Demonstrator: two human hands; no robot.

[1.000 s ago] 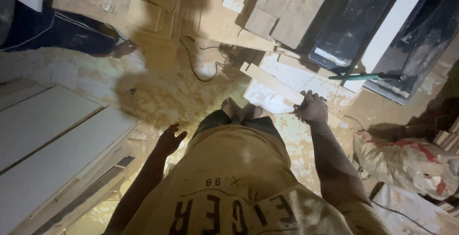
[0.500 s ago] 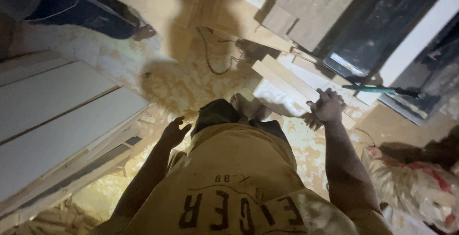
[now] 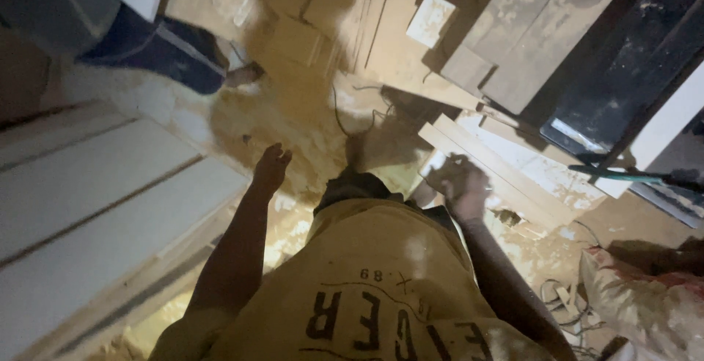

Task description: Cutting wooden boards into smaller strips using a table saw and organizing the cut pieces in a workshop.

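I look straight down my yellow shirt point(image 3: 381, 287) at a sawdust-covered floor point(image 3: 293, 126). My left hand point(image 3: 270, 170) hangs free over the sawdust with its fingers loosely curled and nothing in it. My right hand point(image 3: 458, 183) is blurred, held low in front of the pale wooden planks point(image 3: 506, 163) that lie on the floor to my right; it seems empty, with the fingers bent. My foot point(image 3: 367, 157) shows dimly between the hands.
White boards point(image 3: 95, 207) lie stacked at the left. Another person's dark trouser leg and foot point(image 3: 172, 53) stand at the upper left. Grey planks point(image 3: 528, 31), a dark panel point(image 3: 623, 75), a green-handled tool point(image 3: 609, 174) and a stained sack point(image 3: 645, 295) crowd the right.
The view has swung and moved forward. My left arm has risen and swung ahead. My right hand has drawn back from the planks toward my body.
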